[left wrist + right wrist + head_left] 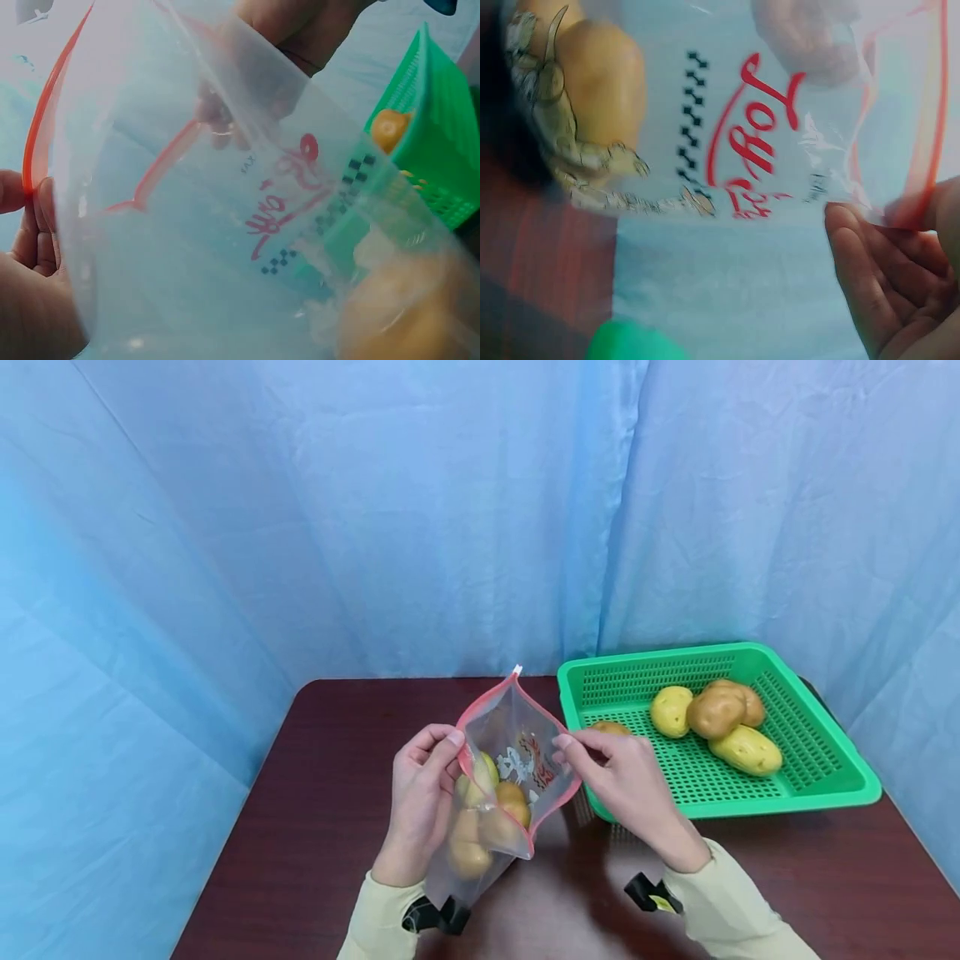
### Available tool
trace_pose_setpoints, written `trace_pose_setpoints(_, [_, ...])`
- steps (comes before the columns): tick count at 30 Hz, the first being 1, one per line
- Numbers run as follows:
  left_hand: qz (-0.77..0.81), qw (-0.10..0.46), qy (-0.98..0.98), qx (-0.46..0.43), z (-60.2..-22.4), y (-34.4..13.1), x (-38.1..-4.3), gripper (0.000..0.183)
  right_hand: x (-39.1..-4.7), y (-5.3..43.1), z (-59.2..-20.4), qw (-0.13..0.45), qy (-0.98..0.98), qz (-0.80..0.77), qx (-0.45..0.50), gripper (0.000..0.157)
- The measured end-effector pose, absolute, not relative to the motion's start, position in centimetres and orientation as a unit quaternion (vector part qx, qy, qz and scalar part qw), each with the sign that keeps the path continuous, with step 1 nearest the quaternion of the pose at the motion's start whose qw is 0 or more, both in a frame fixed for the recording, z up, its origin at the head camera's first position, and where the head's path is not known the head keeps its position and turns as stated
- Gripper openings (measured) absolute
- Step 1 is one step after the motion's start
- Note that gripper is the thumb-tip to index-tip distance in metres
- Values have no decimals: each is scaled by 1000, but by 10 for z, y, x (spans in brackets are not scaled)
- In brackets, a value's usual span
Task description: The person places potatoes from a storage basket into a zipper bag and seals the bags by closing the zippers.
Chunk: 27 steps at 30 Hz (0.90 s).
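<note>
A clear zip bag (513,722) with a red edge gapes wide, facing up. At its left edge, my left hand (420,793) pinches the red strip between thumb and fingers. My right hand (626,781) pinches the opposite edge in the same way. Several potatoes sit low in the bag, among them a brown potato (470,853), with a yellower one above it. Red lettering (761,139) and a checkered line show on the bag's side in the right wrist view. The left wrist view looks through the plastic, with a blurred potato (405,311) at lower right.
A green plastic basket (832,735) stands at the right on the dark table (330,777), close behind my right hand. It holds several potatoes, including a yellow potato (746,752) and a brown potato (716,712). A blue curtain (420,527) hangs behind the table.
</note>
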<state>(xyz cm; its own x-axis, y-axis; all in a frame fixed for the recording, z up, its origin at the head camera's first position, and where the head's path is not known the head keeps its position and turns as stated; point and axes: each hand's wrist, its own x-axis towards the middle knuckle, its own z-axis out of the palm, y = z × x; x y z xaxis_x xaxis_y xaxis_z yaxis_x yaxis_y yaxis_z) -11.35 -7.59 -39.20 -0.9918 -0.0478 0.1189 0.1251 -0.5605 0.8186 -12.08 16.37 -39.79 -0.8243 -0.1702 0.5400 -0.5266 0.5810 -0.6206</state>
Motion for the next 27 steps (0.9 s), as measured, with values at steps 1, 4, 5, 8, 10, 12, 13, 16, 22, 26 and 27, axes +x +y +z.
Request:
trace_pose_setpoints(1, [-882, 52, -466, -42, -390, -77, -115, 14, -122, 161, -396, 230, -859, 410, 203, 9])
trace_pose_setpoints(4, [-884, 53, -463, -39, -389, -78, -116, 9, -121, 156, -392, 251, -856, 408, 193, 8])
trace_pose_setpoints(5, [-884, 52, -463, -39, -391, -78, -115, 8, -121, 156, -392, 251, -858, 408, 187, 8])
trace_pose_setpoints(8, [-883, 39, -466, -38, -396, -77, -112, 11, -117, 158, -394, 235, -859, 421, 172, 9])
trace_pose_setpoints(10, [-879, 27, -474, -39, -399, -75, -108, 14, -114, 162, -396, 219, -858, 435, 164, 10])
trace_pose_setpoints(12, [-877, 18, -478, -40, -402, -72, -105, 16, -111, 168, -398, 201, -856, 452, 153, 11])
trace_pose_setpoints(13, [-876, 15, -480, -40, -403, -71, -104, 16, -109, 172, -399, 194, -856, 456, 146, 13])
trace_pose_setpoints(16, [-875, 12, -481, -41, -404, -68, -101, 16, -105, 183, -400, 179, -860, 461, 126, 18])
trace_pose_setpoints(22, [-877, 10, -478, -44, -406, -65, -99, 14, -108, 207, -397, 173, -879, 433, 102, 21])
trace_pose_setpoints(26, [-880, 10, -473, -43, -406, -64, -98, 14, -115, 220, -395, 165, -892, 410, 94, 24])
trace_pose_setpoints(27, [-881, 9, -471, -41, -406, -63, -98, 14, -117, 222, -396, 162, -895, 405, 94, 25])
